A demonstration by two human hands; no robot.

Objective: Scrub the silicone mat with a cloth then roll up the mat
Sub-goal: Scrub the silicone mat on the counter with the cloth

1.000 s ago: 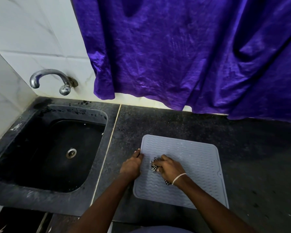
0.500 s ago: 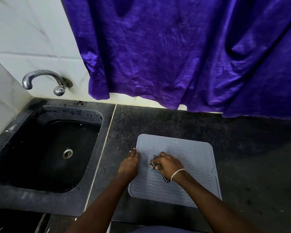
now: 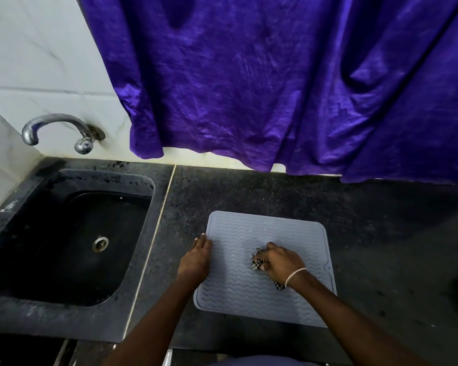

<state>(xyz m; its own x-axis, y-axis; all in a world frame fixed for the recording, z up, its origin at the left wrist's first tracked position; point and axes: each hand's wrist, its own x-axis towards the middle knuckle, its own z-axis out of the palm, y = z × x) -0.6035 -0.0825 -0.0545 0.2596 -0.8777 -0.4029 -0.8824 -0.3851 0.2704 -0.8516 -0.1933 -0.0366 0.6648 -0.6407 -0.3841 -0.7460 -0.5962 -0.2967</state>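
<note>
Two-handed: pinning mat [image 3: 249,228] edge with left hand [image 3: 196,256], fingers straight; clutching checked cloth [image 3: 257,260] in curled right hand [image 3: 279,262] against wavy-ribbed grey silicone on speckled surface [image 3: 249,191].

Counter [image 3: 381,233]: open passage right of and beyond mat [image 3: 249,231]. Left of mat: sink [image 3: 103,178] basin. Beyond mat: low-hanging curtain [image 3: 275,88].

1. We see a white tiled wall [image 3: 37,56] at the back, meeting another tiled wall in the left corner.
2. A crumpled purple curtain [image 3: 275,88] hangs over it, its hem just above the counter.
3. A chrome tap [image 3: 56,122] juts from the wall above a black sink [image 3: 50,320] with a metal drain [image 3: 100,243].
4. A dark speckled countertop [image 3: 381,233] spreads to the right of the sink.
</note>
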